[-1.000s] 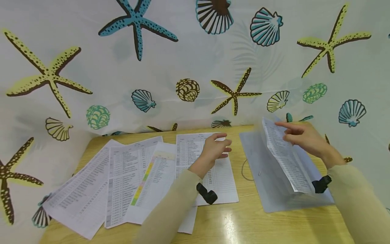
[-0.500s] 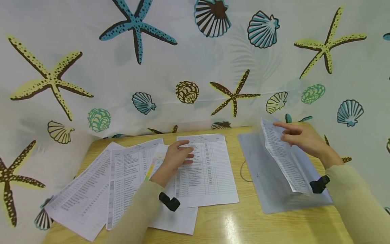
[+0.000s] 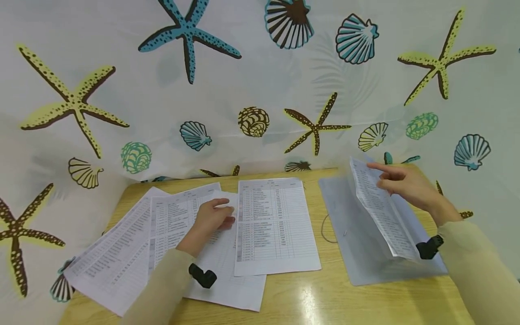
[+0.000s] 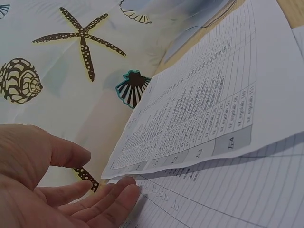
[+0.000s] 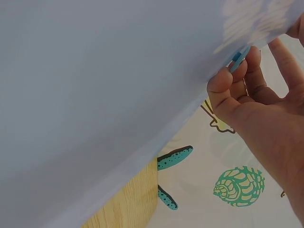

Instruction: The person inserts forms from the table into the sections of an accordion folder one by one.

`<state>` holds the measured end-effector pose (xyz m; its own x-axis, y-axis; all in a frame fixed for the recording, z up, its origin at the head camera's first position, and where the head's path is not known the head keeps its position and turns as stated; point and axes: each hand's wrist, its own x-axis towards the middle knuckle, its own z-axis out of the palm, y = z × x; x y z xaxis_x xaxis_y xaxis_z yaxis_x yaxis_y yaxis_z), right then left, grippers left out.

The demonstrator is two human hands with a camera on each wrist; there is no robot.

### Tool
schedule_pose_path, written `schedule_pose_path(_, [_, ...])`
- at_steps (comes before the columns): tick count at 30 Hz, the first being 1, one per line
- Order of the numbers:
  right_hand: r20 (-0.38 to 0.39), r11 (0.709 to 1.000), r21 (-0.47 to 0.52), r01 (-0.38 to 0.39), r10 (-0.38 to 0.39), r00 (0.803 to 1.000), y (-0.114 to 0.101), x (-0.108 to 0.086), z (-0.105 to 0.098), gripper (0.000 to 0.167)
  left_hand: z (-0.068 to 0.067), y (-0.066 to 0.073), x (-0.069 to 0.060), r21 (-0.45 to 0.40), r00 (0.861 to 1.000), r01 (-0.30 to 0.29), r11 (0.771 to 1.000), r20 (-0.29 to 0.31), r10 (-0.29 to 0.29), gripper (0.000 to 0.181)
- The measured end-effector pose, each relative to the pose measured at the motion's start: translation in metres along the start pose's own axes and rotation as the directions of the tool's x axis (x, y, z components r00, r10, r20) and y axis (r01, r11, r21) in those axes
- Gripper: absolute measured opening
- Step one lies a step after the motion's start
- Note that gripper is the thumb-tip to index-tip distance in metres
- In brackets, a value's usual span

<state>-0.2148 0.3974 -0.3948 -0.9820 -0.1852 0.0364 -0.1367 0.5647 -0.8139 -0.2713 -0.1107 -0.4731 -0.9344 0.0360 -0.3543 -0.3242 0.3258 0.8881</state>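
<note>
My left hand [image 3: 211, 221] is over the spread printed sheets, fingers loosely bent and the thumb apart. In the left wrist view its fingertips are beside the corner of a printed sheet [image 4: 204, 104], with a lined sheet [image 4: 223, 190] underneath; whether they touch the paper I cannot tell. On the right, a translucent blue-grey document folder [image 3: 361, 266] lies open, a printed sheet [image 3: 379, 216] tilted up inside. My right hand [image 3: 410, 187] grips the folder's raised cover at its top edge. In the right wrist view, fingers curl at the cover [image 5: 95, 95] near a small teal button [image 5: 239, 58].
Several overlapping printed sheets fan across the left of the wooden table [image 3: 296, 298]. A thin cord loop [image 3: 326, 229] sticks out from the folder's left side. Behind the table hangs a curtain [image 3: 252, 72] with starfish and shells.
My left hand has moved left, from the rightmost loose sheet to the sheets beside it, uncovering that sheet. My right hand keeps its hold on the folder, nearly still.
</note>
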Motion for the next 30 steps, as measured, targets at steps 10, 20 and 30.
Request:
schedule_pose_path(10, [0.007,0.993,-0.090,-0.073,0.074,0.997,0.000,0.001,0.004,0.057,-0.005,-0.003,0.002,0.000,0.997,0.073,0.997,0.034,-0.073,0.050])
schedule_pose_path(20, [0.024,0.996,-0.015,-0.092,0.092,0.995,-0.001,0.005,0.009,0.057,0.004,-0.001,0.012,0.083,0.999,0.055,0.995,-0.003,-0.055,0.043])
schedule_pose_path(30, [0.030,0.997,-0.011,-0.080,0.080,0.996,-0.002,0.008,0.012,0.056,0.009,-0.005,0.023,0.205,0.999,0.051,0.977,-0.025,-0.047,0.038])
